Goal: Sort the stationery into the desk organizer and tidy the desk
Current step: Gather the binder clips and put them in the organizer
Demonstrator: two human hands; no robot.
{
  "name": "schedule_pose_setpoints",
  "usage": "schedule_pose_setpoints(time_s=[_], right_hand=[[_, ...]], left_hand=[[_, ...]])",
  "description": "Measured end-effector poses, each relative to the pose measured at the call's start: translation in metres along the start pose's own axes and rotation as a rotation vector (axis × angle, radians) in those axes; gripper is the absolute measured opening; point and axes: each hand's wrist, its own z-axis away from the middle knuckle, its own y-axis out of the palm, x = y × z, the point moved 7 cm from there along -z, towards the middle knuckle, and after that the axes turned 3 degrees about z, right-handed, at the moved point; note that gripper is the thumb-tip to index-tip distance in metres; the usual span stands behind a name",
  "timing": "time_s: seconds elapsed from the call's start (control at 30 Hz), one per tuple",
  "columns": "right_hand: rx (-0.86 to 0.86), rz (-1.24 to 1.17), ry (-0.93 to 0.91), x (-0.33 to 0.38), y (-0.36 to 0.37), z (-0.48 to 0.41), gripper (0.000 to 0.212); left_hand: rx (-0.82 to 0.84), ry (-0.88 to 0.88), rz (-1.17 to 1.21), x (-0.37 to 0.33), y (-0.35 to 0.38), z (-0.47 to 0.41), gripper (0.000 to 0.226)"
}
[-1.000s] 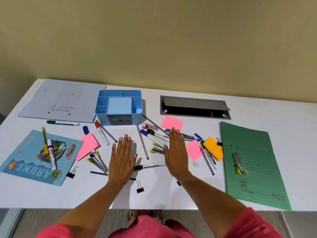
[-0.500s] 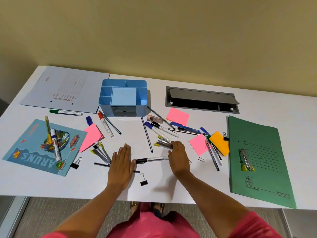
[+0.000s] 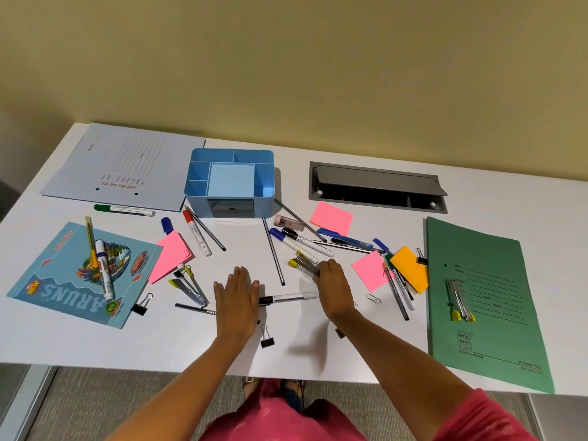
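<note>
The blue desk organizer point(image 3: 266, 203) stands at the back middle of the white desk point(image 3: 95, 338). Pens, markers and clips lie scattered in front of it. My left hand point(image 3: 236, 300) rests flat on the desk, its fingertips beside a black-capped white marker point(image 3: 288, 298). My right hand point(image 3: 334, 286) is raised a little, and its fingers curl round a silver metal file fastener with a yellow tip point(image 3: 304, 264). Pink sticky notes point(image 3: 331, 218) lie by the organizer, with another pink pad point(image 3: 170, 257) to the left and an orange pad point(image 3: 410, 268) to the right.
A green folder point(image 3: 486, 297) with another fastener lies at the right. A blue booklet point(image 3: 73, 281) and a pale folder point(image 3: 127, 167) are at the left. A grey cable hatch point(image 3: 375, 181) is open at the back. Black binder clips point(image 3: 266, 337) sit near the front edge.
My right hand has drawn back from the pens and closed its fingers on the silver fastener. The left hand stays flat on the desk. The camera view has shifted slightly.
</note>
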Motion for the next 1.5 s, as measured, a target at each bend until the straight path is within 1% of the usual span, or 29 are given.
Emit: schedule_pose_setpoints(time_s=[0.07, 0.17, 0.23, 0.3, 0.37, 0.5, 0.6, 0.67, 0.77, 0.87, 0.97, 1.03, 1.13, 1.2, 1.23, 1.3, 1.37, 1.43, 1.5], right_hand=[[-0.051, -0.064, 0.025, 0.001, -0.006, 0.001, 0.018], [-0.13, -0.308, 0.089, 0.006, -0.022, 0.006, 0.009], [-0.183, -0.445, 0.091, 0.012, -0.034, 0.011, 0.008], [-0.216, -0.547, 0.072, 0.021, -0.046, 0.015, 0.011], [-0.214, -0.631, 0.048, 0.031, -0.055, 0.017, 0.015], [-0.188, -0.707, 0.006, 0.047, -0.064, 0.016, 0.02], [-0.16, -0.782, -0.021, 0.057, -0.07, 0.012, 0.022], [-0.134, -0.852, -0.033, 0.063, -0.075, 0.007, 0.023], [-0.17, -0.928, -0.07, 0.072, -0.092, -0.005, 0.026], [-0.24, -0.836, -0.143, 0.084, -0.118, -0.023, 0.028], [-0.298, -0.766, -0.225, 0.097, -0.138, -0.043, 0.016], [-0.293, -0.736, -0.27, 0.104, -0.145, -0.055, 0.013], [-0.278, -0.684, -0.31, 0.113, -0.151, -0.075, 0.014], [-0.303, -0.683, -0.289, 0.117, -0.156, -0.09, 0.013], [-0.323, -0.698, -0.272, 0.118, -0.158, -0.098, 0.014], [-0.348, -0.716, -0.244, 0.123, -0.16, -0.115, 0.017], [-0.322, -0.696, -0.223, 0.129, -0.157, -0.135, 0.025], [-0.273, -0.632, -0.209, 0.135, -0.153, -0.155, 0.033], [-0.24, -0.511, -0.197, 0.138, -0.148, -0.172, 0.037]], left_hand=[[-0.005, -0.008, 0.189, -0.009, -0.002, -0.001, 0.055], [0.026, -0.015, 0.566, -0.033, -0.015, 0.001, 0.051], [0.064, -0.027, 0.719, -0.051, -0.026, 0.001, 0.046], [0.072, -0.007, 0.78, -0.068, -0.037, -0.002, 0.042], [0.072, 0.015, 0.828, -0.081, -0.045, -0.005, 0.039], [0.07, 0.055, 0.914, -0.097, -0.059, -0.017, 0.021], [0.061, 0.069, 0.951, -0.099, -0.066, -0.026, 0.021], [0.055, 0.09, 0.952, -0.101, -0.07, -0.03, 0.026], [0.03, 0.144, 0.893, -0.105, -0.08, -0.035, 0.032], [0.013, 0.206, 0.863, -0.113, -0.09, -0.042, 0.03], [-0.046, 0.229, 0.838, -0.117, -0.105, -0.056, 0.028], [-0.079, 0.246, 0.81, -0.118, -0.115, -0.067, 0.023], [-0.09, 0.277, 0.781, -0.123, -0.128, -0.083, 0.021], [-0.082, 0.258, 0.772, -0.125, -0.135, -0.095, 0.017], [-0.105, 0.238, 0.754, -0.124, -0.139, -0.101, 0.017], [-0.199, 0.195, 0.698, -0.118, -0.147, -0.116, 0.026], [-0.295, 0.147, 0.623, -0.105, -0.152, -0.129, 0.032], [-0.343, 0.107, 0.502, -0.089, -0.151, -0.14, 0.036], [-0.327, 0.101, 0.324, -0.078, -0.142, -0.151, 0.042]])
